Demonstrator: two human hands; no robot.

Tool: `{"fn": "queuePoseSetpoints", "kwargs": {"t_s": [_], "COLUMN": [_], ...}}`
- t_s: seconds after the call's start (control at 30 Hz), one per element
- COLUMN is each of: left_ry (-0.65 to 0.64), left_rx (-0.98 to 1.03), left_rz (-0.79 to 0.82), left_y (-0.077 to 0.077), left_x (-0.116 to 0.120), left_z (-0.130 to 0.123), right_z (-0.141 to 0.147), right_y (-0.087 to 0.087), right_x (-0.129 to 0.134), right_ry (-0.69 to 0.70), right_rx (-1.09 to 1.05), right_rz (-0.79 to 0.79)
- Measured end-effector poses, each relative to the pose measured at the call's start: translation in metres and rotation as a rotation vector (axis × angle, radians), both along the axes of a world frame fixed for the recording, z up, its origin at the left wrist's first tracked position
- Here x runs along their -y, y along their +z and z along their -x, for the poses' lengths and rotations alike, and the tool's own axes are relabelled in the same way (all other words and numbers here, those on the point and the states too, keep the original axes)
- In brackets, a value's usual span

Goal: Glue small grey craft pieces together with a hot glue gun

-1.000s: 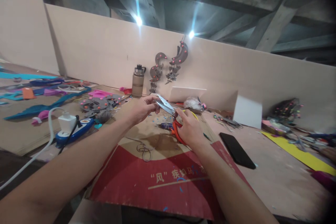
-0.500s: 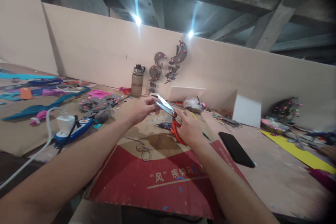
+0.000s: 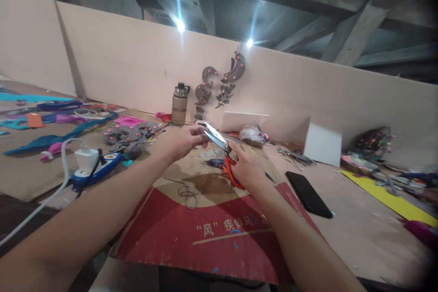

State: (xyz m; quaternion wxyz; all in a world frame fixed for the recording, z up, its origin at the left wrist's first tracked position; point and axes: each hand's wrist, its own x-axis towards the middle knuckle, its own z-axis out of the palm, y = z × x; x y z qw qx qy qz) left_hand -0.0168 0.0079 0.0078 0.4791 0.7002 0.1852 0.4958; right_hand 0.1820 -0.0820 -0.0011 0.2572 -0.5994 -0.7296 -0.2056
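Over the middle of the cardboard, my right hand (image 3: 248, 164) grips a pair of scissors (image 3: 217, 138) by the red-orange handles. Its blades are parted a little and point up and to the left. My left hand (image 3: 185, 142) is closed in a pinch beside the blade tips; whatever lies between its fingers is too small to make out. Below the scissors a dark blue glue gun (image 3: 215, 163) lies on the board, partly hidden. Nearer to me is a loose tangle of thin grey cord (image 3: 188, 197).
Red-printed cardboard (image 3: 178, 237) covers the work spot. A black phone (image 3: 308, 194) lies to the right, a blue power strip (image 3: 97, 172) with a white plug to the left. A bottle (image 3: 179, 105) stands behind. Grey moon-shaped hangings (image 3: 236, 68) hang at the partition.
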Motion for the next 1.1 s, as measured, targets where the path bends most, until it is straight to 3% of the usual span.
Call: {"fn": "queuePoseSetpoints", "kwargs": {"t_s": [0.5, 0.8, 1.1], "left_ry": [0.047, 0.009, 0.025], "left_rx": [-0.063, 0.042, 0.092], "left_rz": [-0.008, 0.091, 0.119], "left_y": [0.001, 0.000, 0.000], "left_x": [0.000, -0.004, -0.003], "left_z": [0.003, 0.001, -0.001], "right_z": [0.000, -0.004, -0.005], "right_y": [0.004, 0.005, 0.000], "right_x": [0.001, -0.002, -0.010], "right_ry": [0.010, 0.067, 0.128], "right_rx": [-0.016, -0.355, -0.333], "right_rz": [0.038, -0.027, -0.011]}}
